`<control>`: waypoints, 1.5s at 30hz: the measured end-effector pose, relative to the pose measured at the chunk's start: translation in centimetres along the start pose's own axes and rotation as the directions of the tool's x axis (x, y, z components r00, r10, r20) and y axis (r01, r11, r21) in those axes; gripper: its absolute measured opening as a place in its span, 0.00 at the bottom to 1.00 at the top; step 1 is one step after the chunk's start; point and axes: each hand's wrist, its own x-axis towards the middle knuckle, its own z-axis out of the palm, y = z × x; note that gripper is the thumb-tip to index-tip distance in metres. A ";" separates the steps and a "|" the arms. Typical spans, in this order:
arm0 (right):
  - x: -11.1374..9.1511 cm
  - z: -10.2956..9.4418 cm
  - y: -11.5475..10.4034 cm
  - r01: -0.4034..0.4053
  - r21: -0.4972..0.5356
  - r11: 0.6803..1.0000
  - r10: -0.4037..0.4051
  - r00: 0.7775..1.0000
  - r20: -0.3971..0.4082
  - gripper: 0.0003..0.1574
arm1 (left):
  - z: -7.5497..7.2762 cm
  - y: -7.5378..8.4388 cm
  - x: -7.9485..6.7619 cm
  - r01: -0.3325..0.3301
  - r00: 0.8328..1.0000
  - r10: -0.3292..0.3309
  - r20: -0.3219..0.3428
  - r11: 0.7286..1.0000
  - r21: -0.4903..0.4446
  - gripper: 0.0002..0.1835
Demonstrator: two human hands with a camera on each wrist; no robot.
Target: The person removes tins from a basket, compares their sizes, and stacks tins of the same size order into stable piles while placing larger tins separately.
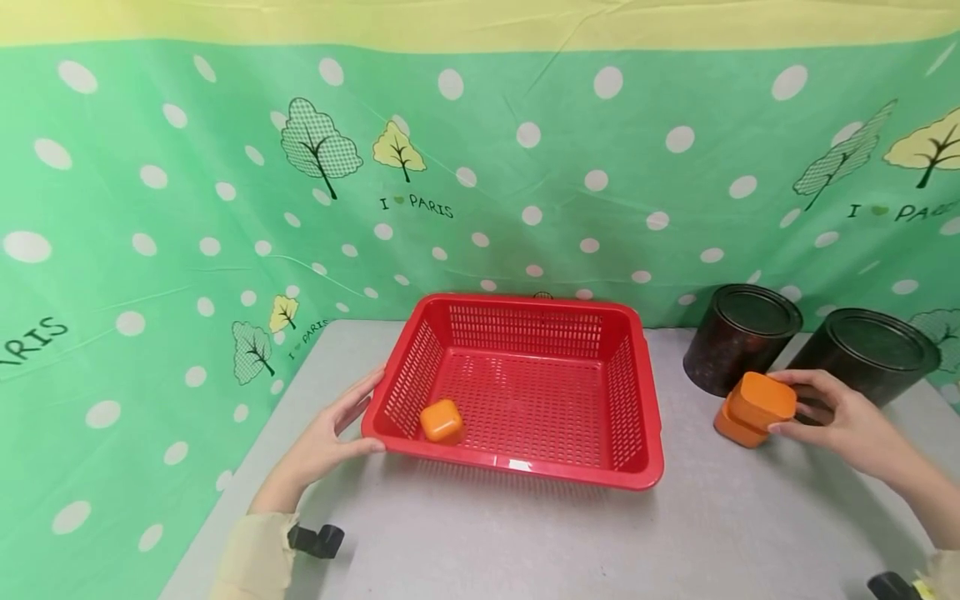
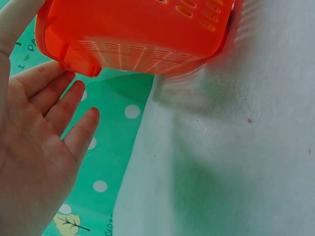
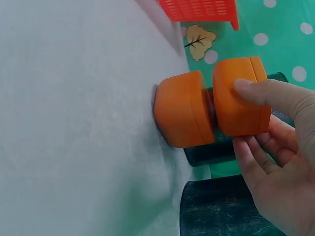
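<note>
My right hand [image 1: 840, 417] pinches a small orange rounded box [image 3: 241, 96], thumb on one face and fingers on the opposite side. Just beneath it a second orange box [image 3: 182, 110] sits on the table, a narrow dark gap showing between the two in the right wrist view. My left hand [image 1: 333, 433] spans the near left corner of a red perforated plastic basket [image 1: 517, 468]. Its thumb rests along the front rim and its index fingertip touches the left rim, while the other fingers extend loosely, as the left wrist view shows. Inside the basket's near left corner lies a smaller orange box [image 1: 441, 421].
Two dark, round, lidded cans [image 1: 742, 337] [image 1: 870, 354] stand at the back right, close behind my right hand. A green dotted cloth [image 1: 525, 200] hangs behind and left of the grey table [image 1: 517, 550]. The basket occupies the table's middle.
</note>
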 end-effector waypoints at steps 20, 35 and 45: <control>-0.8 0.6 0.3 0.041 -0.050 0.998 -0.045 0.995 -0.086 0.37 | 0.3 0.3 -0.1 0.013 1.000 -0.013 -0.002 1.000 0.006 0.51; -0.3 -0.6 -3.2 0.098 -0.048 0.994 -0.104 0.985 -0.140 0.38 | 0.2 0.4 -0.2 0.029 1.000 -0.029 -0.008 0.999 0.013 0.50; 1.9 0.6 -7.5 0.224 0.060 0.973 -0.218 0.972 -0.086 0.40 | 0.2 0.5 -0.3 0.034 0.999 -0.034 -0.011 0.999 0.012 0.50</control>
